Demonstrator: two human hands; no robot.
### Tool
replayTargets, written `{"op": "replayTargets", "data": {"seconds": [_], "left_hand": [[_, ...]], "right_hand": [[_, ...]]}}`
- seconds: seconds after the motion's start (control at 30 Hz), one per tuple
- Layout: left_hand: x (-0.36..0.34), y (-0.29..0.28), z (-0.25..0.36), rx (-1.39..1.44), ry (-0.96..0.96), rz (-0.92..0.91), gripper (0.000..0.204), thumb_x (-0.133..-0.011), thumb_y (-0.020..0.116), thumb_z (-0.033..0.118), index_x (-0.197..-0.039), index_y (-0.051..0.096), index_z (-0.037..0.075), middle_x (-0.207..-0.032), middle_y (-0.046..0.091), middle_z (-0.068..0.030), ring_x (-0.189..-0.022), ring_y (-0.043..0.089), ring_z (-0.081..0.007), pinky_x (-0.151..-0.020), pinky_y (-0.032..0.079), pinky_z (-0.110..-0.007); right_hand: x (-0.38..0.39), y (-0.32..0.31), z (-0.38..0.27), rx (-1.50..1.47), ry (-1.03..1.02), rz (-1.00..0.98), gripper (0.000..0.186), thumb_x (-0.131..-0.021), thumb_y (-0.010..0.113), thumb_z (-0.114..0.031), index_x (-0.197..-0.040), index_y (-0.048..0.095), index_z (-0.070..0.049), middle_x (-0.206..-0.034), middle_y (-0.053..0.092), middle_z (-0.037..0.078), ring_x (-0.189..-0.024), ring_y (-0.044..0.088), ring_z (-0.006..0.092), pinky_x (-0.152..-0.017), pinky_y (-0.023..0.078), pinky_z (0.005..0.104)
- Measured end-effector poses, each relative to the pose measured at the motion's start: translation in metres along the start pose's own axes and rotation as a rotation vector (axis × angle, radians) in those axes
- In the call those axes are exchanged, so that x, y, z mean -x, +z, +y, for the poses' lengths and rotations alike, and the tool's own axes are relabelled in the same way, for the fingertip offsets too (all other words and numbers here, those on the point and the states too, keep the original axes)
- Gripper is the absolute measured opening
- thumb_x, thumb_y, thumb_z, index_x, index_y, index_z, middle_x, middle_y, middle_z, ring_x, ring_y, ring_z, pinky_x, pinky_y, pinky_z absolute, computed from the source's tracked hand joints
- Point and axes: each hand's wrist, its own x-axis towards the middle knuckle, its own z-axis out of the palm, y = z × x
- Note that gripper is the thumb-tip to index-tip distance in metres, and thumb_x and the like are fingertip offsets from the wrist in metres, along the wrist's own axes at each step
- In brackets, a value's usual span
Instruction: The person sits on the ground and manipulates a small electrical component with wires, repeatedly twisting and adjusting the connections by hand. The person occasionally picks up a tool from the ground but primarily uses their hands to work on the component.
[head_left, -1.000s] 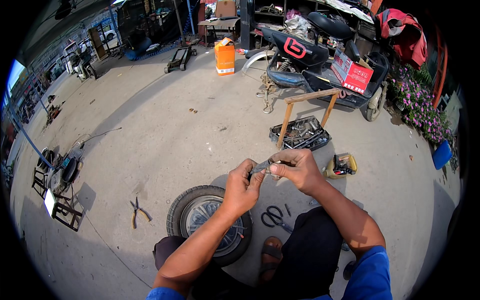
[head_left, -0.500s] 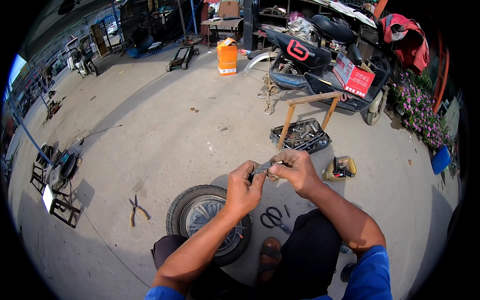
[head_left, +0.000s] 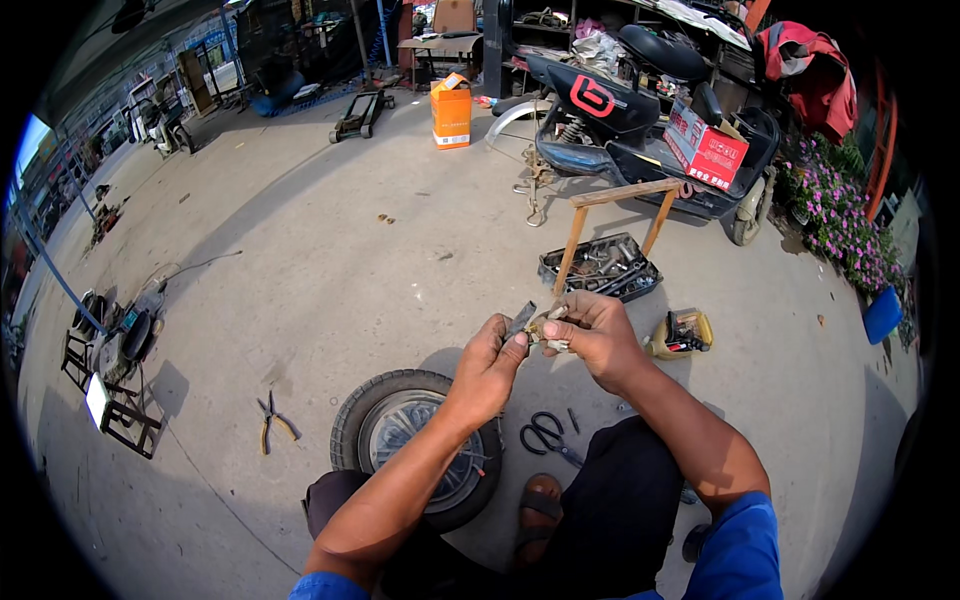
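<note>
In front of my knees, my two hands are close together in mid-air. My left hand (head_left: pixel 487 362) pinches a short dark grey strip (head_left: pixel 521 319) between thumb and fingers. The fingers of my right hand (head_left: pixel 597 340) are closed on a small pale, ragged piece (head_left: pixel 552 330), whose exact kind I cannot make out. Its inner end reaches the strip at my left thumb. Below my left forearm lies a wheel with a black tyre (head_left: pixel 352 425), partly covered by my arm and knee. Black-handled scissors (head_left: pixel 548 436) rest on the ground beside my sandalled foot.
A black tool tray (head_left: pixel 640 290) with a wooden handle stands ahead, holding metal tools. Right of my hands is a yellowish container (head_left: pixel 683 333). Pliers (head_left: pixel 272 422) lie to the left. Farther off are an orange box (head_left: pixel 451 115) and a scooter (head_left: pixel 600 150) carrying a red box (head_left: pixel 705 150).
My right fingers have shifted slightly, and more of the pale piece shows between my hands. The dark strip now points up more steeply from my left hand.
</note>
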Motion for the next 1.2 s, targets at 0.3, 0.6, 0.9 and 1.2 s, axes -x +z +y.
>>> {"op": "replayTargets", "data": {"seconds": [0.3, 0.6, 0.9, 1.2], "left_hand": [[-0.003, -0.001, -0.002, 0.091, 0.012, -0.036, 0.024, -0.099, 0.059, 0.025, -0.086, 0.053, 0.006, -0.071, 0.051, 0.0025, -0.064, 0.042, -0.0053, -0.056, 0.034, -0.024], [-0.002, 0.003, 0.006, 0.233, 0.057, 0.03, 0.02, -0.099, 0.06, 0.021, -0.101, 0.053, 0.003, -0.082, 0.055, -0.0011, -0.074, 0.05, -0.0078, -0.064, 0.042, -0.024], [-0.001, 0.006, 0.008, 0.241, 0.26, 0.029, 0.036, -0.088, 0.071, 0.004, -0.116, 0.05, 0.003, -0.11, 0.051, -0.0048, -0.098, 0.052, -0.0127, -0.09, 0.046, -0.031], [-0.001, 0.003, 0.001, -0.077, 0.407, -0.065, 0.026, -0.082, 0.078, 0.012, -0.102, 0.063, 0.005, -0.104, 0.042, -0.0068, -0.101, 0.045, -0.0203, -0.093, 0.04, -0.032]], "right_hand": [[0.001, 0.004, -0.002, -0.061, -0.014, -0.016, 0.035, -0.084, 0.078, -0.011, -0.109, 0.064, 0.007, -0.092, 0.069, 0.012, -0.08, 0.064, 0.0131, -0.07, 0.052, 0.0279], [0.002, 0.004, -0.005, -0.006, 0.011, 0.026, 0.029, -0.091, 0.071, -0.023, -0.096, 0.068, 0.005, -0.082, 0.069, 0.009, -0.072, 0.062, 0.0123, -0.065, 0.051, 0.0277], [0.002, 0.006, -0.009, -0.144, 0.072, 0.114, 0.028, -0.093, 0.069, -0.024, -0.095, 0.066, 0.003, -0.085, 0.069, 0.01, -0.074, 0.066, 0.0147, -0.07, 0.055, 0.0278], [-0.002, 0.002, -0.001, -0.133, 0.084, 0.048, 0.023, -0.093, 0.068, -0.02, -0.093, 0.064, 0.003, -0.08, 0.065, 0.007, -0.071, 0.063, 0.0128, -0.067, 0.054, 0.0285]]}}
